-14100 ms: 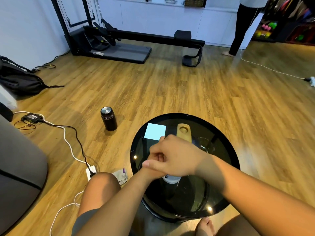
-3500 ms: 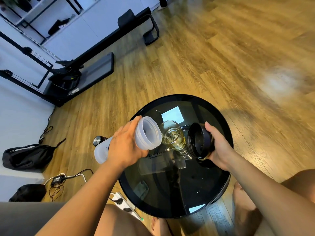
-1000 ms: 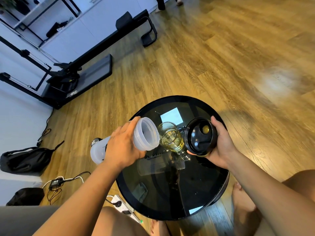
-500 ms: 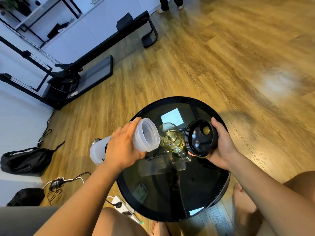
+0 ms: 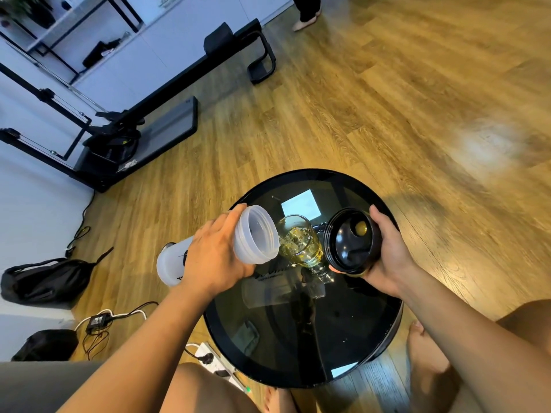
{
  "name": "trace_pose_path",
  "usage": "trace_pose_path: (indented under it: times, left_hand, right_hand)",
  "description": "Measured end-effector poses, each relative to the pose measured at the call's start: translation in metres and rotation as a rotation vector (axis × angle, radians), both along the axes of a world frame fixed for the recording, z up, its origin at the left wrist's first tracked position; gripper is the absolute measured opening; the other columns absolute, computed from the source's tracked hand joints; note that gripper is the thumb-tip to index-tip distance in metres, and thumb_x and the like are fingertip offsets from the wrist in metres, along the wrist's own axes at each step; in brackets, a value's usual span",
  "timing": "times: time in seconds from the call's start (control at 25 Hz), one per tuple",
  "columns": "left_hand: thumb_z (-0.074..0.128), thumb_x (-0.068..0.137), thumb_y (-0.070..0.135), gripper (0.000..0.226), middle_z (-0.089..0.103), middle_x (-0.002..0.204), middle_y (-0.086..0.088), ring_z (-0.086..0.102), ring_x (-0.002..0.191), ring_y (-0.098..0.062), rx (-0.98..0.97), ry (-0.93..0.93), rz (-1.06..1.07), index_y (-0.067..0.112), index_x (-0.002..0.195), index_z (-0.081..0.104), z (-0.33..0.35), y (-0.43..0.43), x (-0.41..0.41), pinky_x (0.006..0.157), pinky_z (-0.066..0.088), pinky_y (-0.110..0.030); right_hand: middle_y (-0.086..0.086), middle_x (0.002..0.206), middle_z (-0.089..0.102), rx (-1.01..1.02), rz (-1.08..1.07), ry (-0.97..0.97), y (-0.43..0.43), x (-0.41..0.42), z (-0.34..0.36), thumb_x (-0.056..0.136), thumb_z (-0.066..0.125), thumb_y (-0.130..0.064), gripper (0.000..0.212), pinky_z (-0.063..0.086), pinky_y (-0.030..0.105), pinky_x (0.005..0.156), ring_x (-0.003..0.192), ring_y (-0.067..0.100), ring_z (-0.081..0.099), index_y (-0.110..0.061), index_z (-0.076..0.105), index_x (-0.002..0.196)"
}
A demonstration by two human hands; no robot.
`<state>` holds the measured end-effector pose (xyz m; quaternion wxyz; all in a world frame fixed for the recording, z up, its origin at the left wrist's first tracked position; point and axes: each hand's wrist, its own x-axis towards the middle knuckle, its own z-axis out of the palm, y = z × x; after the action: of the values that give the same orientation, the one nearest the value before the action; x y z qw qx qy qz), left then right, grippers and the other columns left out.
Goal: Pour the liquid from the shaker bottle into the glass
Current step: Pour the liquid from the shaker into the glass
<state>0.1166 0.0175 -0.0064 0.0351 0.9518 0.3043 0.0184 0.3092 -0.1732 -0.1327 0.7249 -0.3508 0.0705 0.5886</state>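
Pouring: left hand (image 5: 213, 260) is gripping the shaker bottle (image 5: 238, 244), tipping it at the glass (image 5: 301, 244) on the table (image 5: 298, 374).
Lid: right hand (image 5: 387, 257) is clasping the black lid (image 5: 350, 242).
Next: likely tipping steeper, draining.

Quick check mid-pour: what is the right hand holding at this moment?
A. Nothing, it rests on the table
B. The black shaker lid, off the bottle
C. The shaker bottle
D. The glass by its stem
B: the right hand grips the black lid beside the glass, while the left hand tips the open shaker bottle over the glass on the table.
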Motion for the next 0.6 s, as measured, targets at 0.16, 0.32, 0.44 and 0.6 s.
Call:
trace_pose_path:
  times: [0.16, 0.32, 0.44, 0.6]
  left_hand:
    - [0.085, 0.058, 0.033, 0.104, 0.058, 0.131, 0.005, 0.056, 0.113, -0.024, 0.003, 0.002, 0.000, 0.029, 0.150, 0.037, 0.0024, 0.0019, 0.0007, 0.096, 0.045, -0.041]
    - [0.085, 0.058, 0.033, 0.105, 0.058, 0.131, 0.005, 0.056, 0.113, -0.024, 0.005, 0.002, -0.001, 0.029, 0.150, 0.036, 0.0038, 0.0027, 0.0018, 0.096, 0.046, -0.042]
    - [0.086, 0.058, 0.032, 0.106, 0.058, 0.132, 0.004, 0.056, 0.114, -0.025, 0.019, 0.001, -0.007, 0.028, 0.151, 0.036, 0.0038, 0.0027, 0.0025, 0.097, 0.046, -0.043]
    - [0.087, 0.058, 0.031, 0.107, 0.058, 0.134, 0.003, 0.056, 0.115, -0.026, 0.026, 0.003, -0.009, 0.027, 0.152, 0.035, 0.0045, 0.0029, 0.0027, 0.097, 0.043, -0.042]
  right_hand:
    - [0.022, 0.123, 0.071, -0.001, 0.003, -0.001, 0.0003, 0.0002, -0.0008, 0.082, 0.057, -0.066, 0.067, 0.052, 0.061, 0.095, 0.114, 0.044, 0.066, -0.012, 0.072, 0.120]
    - [0.022, 0.123, 0.071, -0.009, -0.006, 0.001, 0.0002, 0.0005, -0.0010, 0.085, 0.056, -0.065, 0.065, 0.054, 0.060, 0.093, 0.113, 0.044, 0.066, -0.012, 0.072, 0.120]
    - [0.021, 0.122, 0.072, -0.004, -0.004, 0.006, 0.0002, 0.0006, -0.0007, 0.085, 0.056, -0.065, 0.066, 0.056, 0.058, 0.089, 0.112, 0.044, 0.067, -0.012, 0.070, 0.122]
    - [0.021, 0.122, 0.072, -0.001, 0.000, 0.002, 0.0009, 0.0006, -0.0005, 0.079, 0.060, -0.066, 0.071, 0.057, 0.057, 0.085, 0.111, 0.044, 0.068, -0.013, 0.069, 0.125]
